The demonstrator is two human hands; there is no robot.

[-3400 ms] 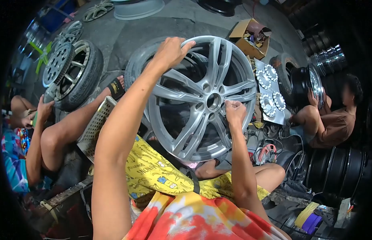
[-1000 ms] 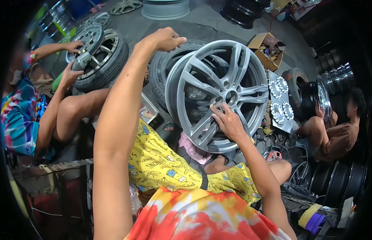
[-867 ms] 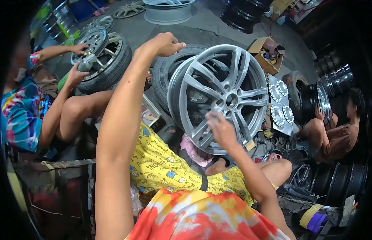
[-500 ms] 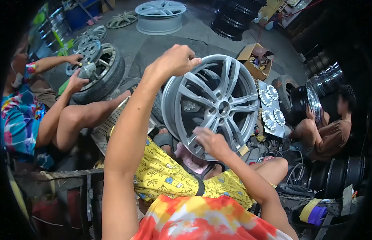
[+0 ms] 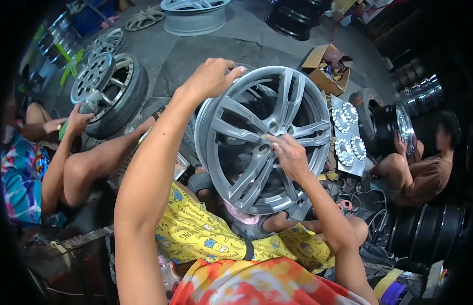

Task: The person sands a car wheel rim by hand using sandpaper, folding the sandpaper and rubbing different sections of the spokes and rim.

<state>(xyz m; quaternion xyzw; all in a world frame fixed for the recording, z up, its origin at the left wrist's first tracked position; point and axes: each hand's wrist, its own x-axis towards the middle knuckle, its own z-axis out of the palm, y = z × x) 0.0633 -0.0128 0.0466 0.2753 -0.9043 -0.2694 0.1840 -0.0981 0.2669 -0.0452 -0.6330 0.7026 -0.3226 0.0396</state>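
Observation:
A grey multi-spoke alloy wheel rim (image 5: pixel 287 96) stands tilted in front of me, its face turned up toward the camera. My left hand (image 5: pixel 213 76) is closed over the rim's upper left edge, with the thumb along the lip. Near the hub, my right hand (image 5: pixel 291 156) has its fingers bent together against a spoke. A small yellowish patch shows at those fingertips; what it is, I cannot make out. Yellow printed fabric (image 5: pixel 211 236) covers my lap below the rim, and a pink cloth (image 5: pixel 241 213) is partly hidden behind its lower edge.
On the left, a co-worker holds a power tool (image 5: pixel 90 103) at a wheel with a tyre (image 5: pixel 129 109). Another person handles a shiny rim (image 5: pixel 405 129) at right. A cardboard box (image 5: pixel 325 66), white ring-shaped parts on a board (image 5: pixel 356 168) and a silver rim (image 5: pixel 196 23) stand around.
My right hand has moved up from the lower spokes to the hub area. The rim appears slightly shifted left and lower in view, with my left hand still on its edge.

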